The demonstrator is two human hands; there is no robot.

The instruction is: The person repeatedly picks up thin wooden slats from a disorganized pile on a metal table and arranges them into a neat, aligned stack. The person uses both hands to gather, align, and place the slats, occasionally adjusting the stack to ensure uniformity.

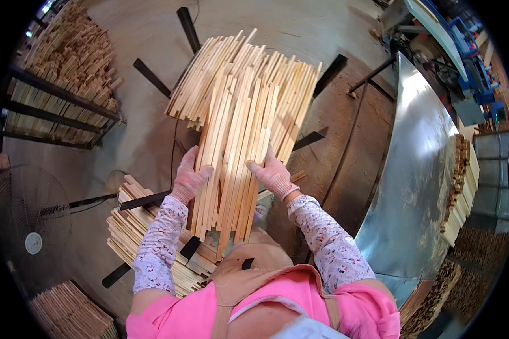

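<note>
Both my gloved hands grip a thick bundle of long, pale wooden strips (pixel 232 152), one hand on each side. My left hand (pixel 191 176) presses its thumb over the strips at the bundle's left edge. On the right edge, my right hand (pixel 272 174) holds on with the thumb on top; its other fingers are hidden beneath. The strips' near ends are uneven and point toward my apron. The bundle's far part lies over or just above a stack of similar strips (pixel 192 90) between dark metal uprights (pixel 331 73); I cannot tell whether they touch.
Another strip stack (pixel 131 226) is beside me at the lower left, among dark bars. A standing fan (pixel 33 240) is at the left. A shiny metal table (pixel 407 169) curves along the right, with stacked wood (pixel 461 192) at its edge. A rack of wood (pixel 62 104) stands far left.
</note>
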